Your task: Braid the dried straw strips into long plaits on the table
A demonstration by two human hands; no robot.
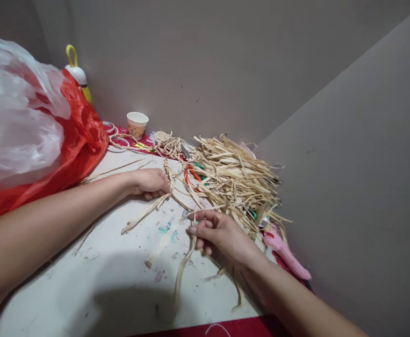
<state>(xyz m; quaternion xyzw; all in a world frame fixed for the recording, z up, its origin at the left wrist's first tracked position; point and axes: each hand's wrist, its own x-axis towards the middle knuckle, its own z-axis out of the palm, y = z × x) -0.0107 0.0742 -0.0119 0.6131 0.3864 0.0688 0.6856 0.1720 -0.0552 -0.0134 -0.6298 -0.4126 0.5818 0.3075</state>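
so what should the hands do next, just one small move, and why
Probably draw the right hand toward the braided straw, bringing its straw strip along. The left hand grips the braid, with loose ends fanning out below, while the right pinches the strip off to the side. Whether they already join is unclear.

A bare left forearm (68,217) stretches in from the left edge, its wrist (128,182) almost straight. The left hand (152,181) lies back upward, fingers curled under in a closed grip. From the lower right corner, the bare right forearm (292,290) slants up and inward. The right hand (216,232), nearer the viewer, points left, thumb and index finger pinched, remaining fingers bent below.
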